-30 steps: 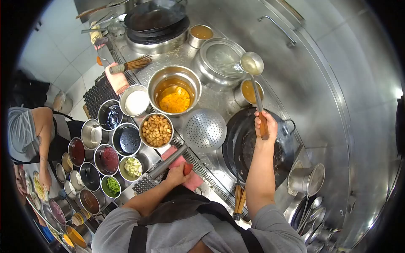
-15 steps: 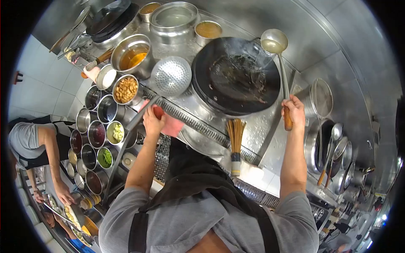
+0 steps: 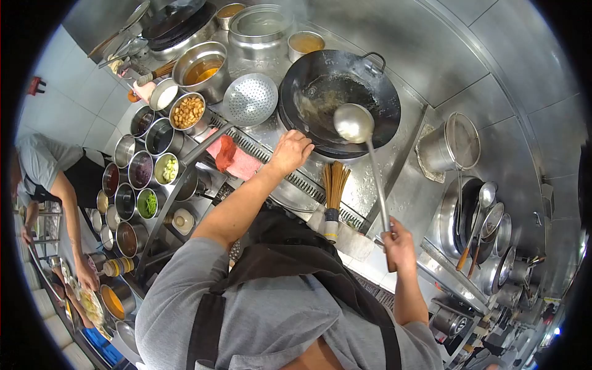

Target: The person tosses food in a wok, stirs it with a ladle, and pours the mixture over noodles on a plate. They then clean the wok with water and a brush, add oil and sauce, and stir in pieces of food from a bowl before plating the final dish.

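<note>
A black wok [image 3: 385, 105] with a little liquid and steam inside sits on the stove. In my right hand [image 3: 399, 246] is the wooden handle of a long metal ladle [image 3: 354, 123]. The ladle's bowl hangs over the near right part of the wok. My left hand [image 3: 291, 151] is at the near left rim of the wok, its fingers curled against the edge; its grip is partly hidden. A red cloth [image 3: 226, 153] lies on a pink cloth [image 3: 245, 165], left of that hand. Below the wok, a bamboo brush [image 3: 334, 191] stands at the stove's front edge.
A perforated strainer [image 3: 250, 100], a pot of orange liquid [image 3: 202, 73] and a bowl of nuts [image 3: 188, 113] stand left of the wok. Several ingredient pots surround a pot of chopped greens [image 3: 147, 203]. A sieve [image 3: 462, 142] rests at right. A co-worker's arm [image 3: 66, 203] handles food at far left.
My left hand has left the red cloth and moved right to the wok's rim. My right hand came down and nearer, bringing the ladle's bowl from the far right rim over the wok.
</note>
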A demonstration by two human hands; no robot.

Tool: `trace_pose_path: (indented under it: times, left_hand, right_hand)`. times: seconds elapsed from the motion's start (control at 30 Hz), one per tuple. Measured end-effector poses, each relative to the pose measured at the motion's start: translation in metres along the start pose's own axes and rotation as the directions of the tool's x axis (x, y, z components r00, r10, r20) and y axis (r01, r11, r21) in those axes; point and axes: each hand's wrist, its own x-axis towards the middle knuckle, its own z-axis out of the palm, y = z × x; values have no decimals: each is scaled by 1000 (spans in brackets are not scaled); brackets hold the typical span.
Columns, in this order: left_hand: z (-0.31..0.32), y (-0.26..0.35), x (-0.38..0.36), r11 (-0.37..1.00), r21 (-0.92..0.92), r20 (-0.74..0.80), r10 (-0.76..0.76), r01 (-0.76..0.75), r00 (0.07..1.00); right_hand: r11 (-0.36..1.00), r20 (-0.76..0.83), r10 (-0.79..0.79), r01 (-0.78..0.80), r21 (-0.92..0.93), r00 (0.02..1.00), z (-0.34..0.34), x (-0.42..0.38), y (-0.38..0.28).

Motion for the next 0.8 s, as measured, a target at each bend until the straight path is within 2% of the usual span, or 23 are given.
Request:
trace_pose_path:
  times: [0.07,0.1,0.17,0.23,0.3,0.37,0.43,0.47,0.5,0.53,0.57,0.63,0.67,0.7,0.73,0.77,0.8]
  left_hand:
    - [2,5,-3,1000,-4,-41,-1,1,999]
    - [0,8,1,999,32,11,1,-2,1000]
    - [0,9,6,997,78,51,-3,-1,999]
    - [11,2,5,991,130,101,-49,35,994]
    - [17,-2,5,987,148,112,-84,67,990]
    - [14,3,7,978,156,136,-159,138,978]
    - [12,6,5,981,129,112,-157,142,981]
    - [18,3,3,993,67,103,-108,102,989]
    - [20,0,0,997,8,88,-71,71,994]
    - [15,-2,2,992,77,144,91,-103,985]
    - [23,-2,-5,997,-75,-7,-33,32,999]
    - [6,1,-20,964,-261,-79,-82,59,993]
    - [-5,3,-35,949,-297,-103,-145,108,984]
    - [-18,2,-56,931,-328,-133,-215,162,967]
    - [-30,-2,-83,932,-308,-193,-257,190,947]
    - [-47,-5,-115,899,-316,-173,-369,303,913]
    - [-66,-8,-149,859,-318,-168,-468,401,868]
  right_hand:
    - [971,104,-24,48,-236,994,7,-9,-30]
    - [969,108,-30,55,-240,994,12,-7,-33]
    - [881,102,-254,273,-387,962,22,2,-33]
    - [857,132,-309,336,-391,942,32,25,-29]
    - [765,92,-469,456,-454,878,44,56,-28]
    - [769,103,-357,354,-533,929,60,88,-55]
    - [755,50,-373,334,-564,926,77,128,-73]
    - [753,-1,-379,308,-582,925,86,143,-74]
    - [738,24,-394,332,-588,919,90,156,-69]
    - [728,-58,-472,352,-589,880,92,174,-65]
    - [710,-121,-555,393,-584,823,96,192,-70]
    - [718,-69,-445,309,-624,893,92,192,-87]
    - [767,-121,-378,238,-595,918,92,194,-80]
    - [593,-122,-654,406,-695,746,86,227,-21]
    - [577,-85,-645,411,-706,760,79,234,2]
    - [665,-100,-490,297,-686,866,78,219,-3]
    - [748,-15,-439,356,-561,898,71,201,0]
